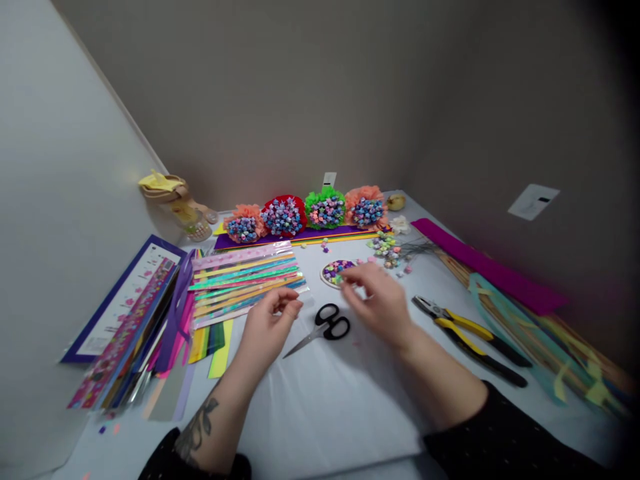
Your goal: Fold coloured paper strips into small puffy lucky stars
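My left hand (273,320) is above the table, left of the black-handled scissors (326,325). Its fingers are curled and the thumb lies close to the forefinger; anything between them is too small to make out. My right hand (380,300) is by a small round dish (323,279) of tiny folded paper stars (335,268). Thumb and fingertips are drawn together at the dish's edge, and what they may pinch cannot be made out. The right hand covers part of the dish. The scissors lie slightly apart at the blades, between and below the hands.
Glossy paper strips (245,277) lie left, beside a purple ribbon (175,320). Star bouquets in crepe paper, including a green one (325,208), line the back. Yellow-black pliers (470,337) lie right, near a magenta sheet (490,267) and wooden sticks. A glass jar (197,227) stands back left.
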A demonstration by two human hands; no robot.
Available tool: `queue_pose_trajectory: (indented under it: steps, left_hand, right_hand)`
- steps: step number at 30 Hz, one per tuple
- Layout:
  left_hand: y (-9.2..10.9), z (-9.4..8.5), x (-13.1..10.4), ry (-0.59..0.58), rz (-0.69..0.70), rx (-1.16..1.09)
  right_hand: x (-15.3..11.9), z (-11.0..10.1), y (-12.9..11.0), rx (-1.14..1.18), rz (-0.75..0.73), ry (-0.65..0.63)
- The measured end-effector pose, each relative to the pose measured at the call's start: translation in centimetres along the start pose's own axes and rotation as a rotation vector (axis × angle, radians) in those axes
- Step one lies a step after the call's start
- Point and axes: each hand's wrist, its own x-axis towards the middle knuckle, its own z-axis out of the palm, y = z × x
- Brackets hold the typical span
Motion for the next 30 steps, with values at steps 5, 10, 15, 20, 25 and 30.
queue_pose_trajectory:
  steps: [5, 10, 15, 20, 25, 30]
  left_hand:
    - [0.1, -1.3, 0.1, -0.235, 0.066, 0.694]
    - [0.8, -4.8, 0.0, -0.204, 0.005, 0.883]
    - [0.9, -9.3, -2.6, 0.111, -0.172, 0.971]
    - [-0.2, -6.3, -5.6, -0.063, -0.191, 0.906]
    - [-1.1, -1.2, -6.3, -0.046, -0.262, 1.041]
    - [-0.8, -1.4, -7.1, -0.039, -0.292, 1.057]
  right_hand:
    - [1.0, -3.6, 4.7, -0.272, 0.263, -0.358]
    - [-0.1, -3.2, 4.7, -0.121, 0.217, -0.781]
    - [-0.3, -2.1, 4.5, -0.076, 0.186, -0.941]
    - [-0.2, -2.4, 5.4, -0.060, 0.183, -0.947]
    - [0.0, -3.1, 6.1, -0.169, 0.237, -0.656]
    - [-0.1, -2.7, 5.4, -0.096, 0.141, -0.433]
